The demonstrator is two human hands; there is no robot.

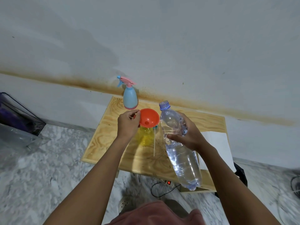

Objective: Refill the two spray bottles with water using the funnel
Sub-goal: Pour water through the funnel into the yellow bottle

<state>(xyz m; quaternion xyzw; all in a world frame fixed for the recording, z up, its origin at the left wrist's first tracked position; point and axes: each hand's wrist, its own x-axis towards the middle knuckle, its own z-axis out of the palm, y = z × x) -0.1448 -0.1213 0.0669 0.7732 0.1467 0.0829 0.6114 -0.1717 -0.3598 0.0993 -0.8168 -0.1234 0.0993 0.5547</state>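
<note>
Gripping a clear plastic water bottle (183,163) round its middle, the right hand (189,138) has fingers and thumb curled about it. The bottle is uncapped and tilted, its mouth up, just beside the orange funnel (150,117). The left hand (128,125) pinches the funnel's left rim between thumb and fingers. That funnel sits in the neck of the yellow spray bottle (146,137) on the plywood table (100,140). Farther back, by the wall, stands the blue spray bottle (130,99) — pink trigger head on.

Left hand (128,122) holds funnel (148,118) on yellow bottle (146,137); right hand (189,134) grips water bottle (181,153)
</note>
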